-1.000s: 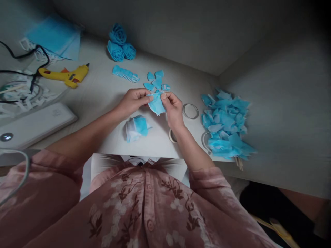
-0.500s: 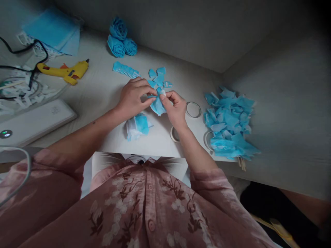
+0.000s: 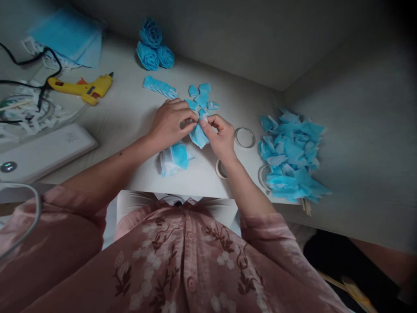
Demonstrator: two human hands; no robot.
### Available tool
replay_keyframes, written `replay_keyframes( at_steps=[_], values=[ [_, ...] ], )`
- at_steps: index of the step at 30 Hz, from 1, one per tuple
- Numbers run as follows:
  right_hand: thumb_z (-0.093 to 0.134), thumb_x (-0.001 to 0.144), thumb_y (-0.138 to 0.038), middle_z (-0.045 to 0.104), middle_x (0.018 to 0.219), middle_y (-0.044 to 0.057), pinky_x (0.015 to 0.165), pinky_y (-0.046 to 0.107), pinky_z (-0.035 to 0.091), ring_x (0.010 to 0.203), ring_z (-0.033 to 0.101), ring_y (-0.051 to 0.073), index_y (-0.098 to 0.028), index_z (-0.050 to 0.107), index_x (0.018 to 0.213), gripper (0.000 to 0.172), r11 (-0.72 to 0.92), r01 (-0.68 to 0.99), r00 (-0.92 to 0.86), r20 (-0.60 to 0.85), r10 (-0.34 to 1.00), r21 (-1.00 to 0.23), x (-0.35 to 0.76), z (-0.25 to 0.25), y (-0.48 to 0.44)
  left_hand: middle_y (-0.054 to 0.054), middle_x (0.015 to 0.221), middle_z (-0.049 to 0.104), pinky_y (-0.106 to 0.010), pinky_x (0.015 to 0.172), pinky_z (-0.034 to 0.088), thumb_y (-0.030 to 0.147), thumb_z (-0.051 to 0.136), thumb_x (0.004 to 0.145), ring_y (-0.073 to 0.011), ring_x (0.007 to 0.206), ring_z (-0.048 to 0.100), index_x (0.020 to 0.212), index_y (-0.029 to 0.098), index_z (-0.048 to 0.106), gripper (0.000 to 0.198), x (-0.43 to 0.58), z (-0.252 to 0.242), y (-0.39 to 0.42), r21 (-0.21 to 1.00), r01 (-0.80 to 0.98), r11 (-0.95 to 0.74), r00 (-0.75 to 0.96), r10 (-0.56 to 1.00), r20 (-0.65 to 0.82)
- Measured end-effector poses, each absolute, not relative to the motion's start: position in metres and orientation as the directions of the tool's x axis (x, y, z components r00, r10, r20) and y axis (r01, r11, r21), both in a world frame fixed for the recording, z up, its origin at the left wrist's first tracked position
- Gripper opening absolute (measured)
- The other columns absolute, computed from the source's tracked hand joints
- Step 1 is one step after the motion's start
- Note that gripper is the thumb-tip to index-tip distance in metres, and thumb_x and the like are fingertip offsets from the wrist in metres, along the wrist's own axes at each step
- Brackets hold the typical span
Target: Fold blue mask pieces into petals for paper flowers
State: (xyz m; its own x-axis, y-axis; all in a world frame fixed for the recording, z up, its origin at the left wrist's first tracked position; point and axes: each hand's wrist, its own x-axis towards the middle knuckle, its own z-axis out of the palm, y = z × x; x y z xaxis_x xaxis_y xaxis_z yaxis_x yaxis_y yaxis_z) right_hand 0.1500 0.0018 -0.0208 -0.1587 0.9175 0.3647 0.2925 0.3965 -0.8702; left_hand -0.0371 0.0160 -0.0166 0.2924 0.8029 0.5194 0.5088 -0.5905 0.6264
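Observation:
My left hand [image 3: 171, 122] and my right hand [image 3: 220, 138] meet above the white table [image 3: 130, 117], both pinching one small blue fabric piece [image 3: 198, 135] between fingertips. The piece hangs down between the hands. Just below my left hand lies a rolled blue and white fabric bundle [image 3: 173, 158]. Several small blue cut pieces [image 3: 201, 96] lie just beyond the hands.
Three blue fabric roses [image 3: 153, 47] sit at the back. A yellow glue gun [image 3: 83, 88] with a black cord lies at left, near a white flat device [image 3: 42, 152]. A heap of blue scraps [image 3: 291, 154] fills the right side. Tape rings [image 3: 245, 137] lie by my right hand.
My left hand has closed further over the top of the blue piece and both hands have drawn closer together. The view has shifted slightly.

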Motion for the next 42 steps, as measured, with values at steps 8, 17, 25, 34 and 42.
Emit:
replay_keyframes(
  at_steps=[8,17,25,34,42],
  values=[
    [0.06,0.088,-0.071,0.06,0.072,-0.003,0.073,0.03,0.045,0.071,0.054,0.013,-0.021,0.063,0.078,0.051,0.384,0.327,-0.145,0.356,0.923,-0.863,0.151,-0.02,0.003,-0.003,0.079,0.064,-0.042,0.095,0.044,0.021,0.064,0.08,-0.0241,0.09,0.06,0.077,0.023,0.066,0.004,-0.036,-0.014,0.014,0.621,0.522,-0.585,0.305,0.808,0.504],
    [0.055,0.093,-0.069,0.066,0.077,0.0,0.083,0.033,0.045,0.078,0.06,0.017,-0.022,0.066,0.08,0.05,0.487,0.484,-0.202,0.448,0.871,-0.727,0.159,-0.019,0.009,-0.001,0.075,0.062,-0.039,0.088,0.042,0.02,0.063,0.079,-0.02,0.082,0.059,0.075,0.022,0.063,0.005,-0.036,-0.014,0.013,0.601,0.505,-0.62,0.347,0.783,0.516],
    [0.053,0.099,-0.054,0.065,0.079,0.002,0.084,0.034,0.045,0.077,0.059,0.017,-0.022,0.064,0.082,0.038,0.498,0.569,-0.159,0.506,0.848,-0.654,0.165,-0.025,0.015,-0.001,0.072,0.062,-0.038,0.087,0.044,0.02,0.062,0.074,-0.0199,0.078,0.058,0.071,0.023,0.061,0.004,-0.034,-0.01,0.01,0.653,0.485,-0.582,0.315,0.813,0.49],
    [0.056,0.089,-0.075,0.058,0.075,-0.002,0.073,0.029,0.047,0.073,0.055,0.013,-0.022,0.062,0.083,0.054,0.39,0.285,-0.134,0.366,0.921,-0.876,0.168,-0.03,0.024,-0.001,0.075,0.064,-0.031,0.075,0.046,0.029,0.064,0.08,-0.0164,0.078,0.057,0.075,0.021,0.062,0.009,-0.035,-0.014,0.014,0.887,0.286,-0.362,0.152,0.931,0.331],
    [0.066,0.08,-0.076,0.071,0.094,0.002,0.074,0.031,0.053,0.082,0.064,0.016,-0.023,0.07,0.107,0.06,0.202,0.054,-0.171,0.19,0.967,-0.978,0.171,-0.044,0.037,-0.002,0.074,0.063,-0.031,0.073,0.049,0.035,0.068,0.086,-0.0147,0.071,0.058,0.075,0.021,0.061,0.02,-0.039,-0.019,0.02,0.961,0.084,-0.262,0.124,0.96,0.251]
  ],
)
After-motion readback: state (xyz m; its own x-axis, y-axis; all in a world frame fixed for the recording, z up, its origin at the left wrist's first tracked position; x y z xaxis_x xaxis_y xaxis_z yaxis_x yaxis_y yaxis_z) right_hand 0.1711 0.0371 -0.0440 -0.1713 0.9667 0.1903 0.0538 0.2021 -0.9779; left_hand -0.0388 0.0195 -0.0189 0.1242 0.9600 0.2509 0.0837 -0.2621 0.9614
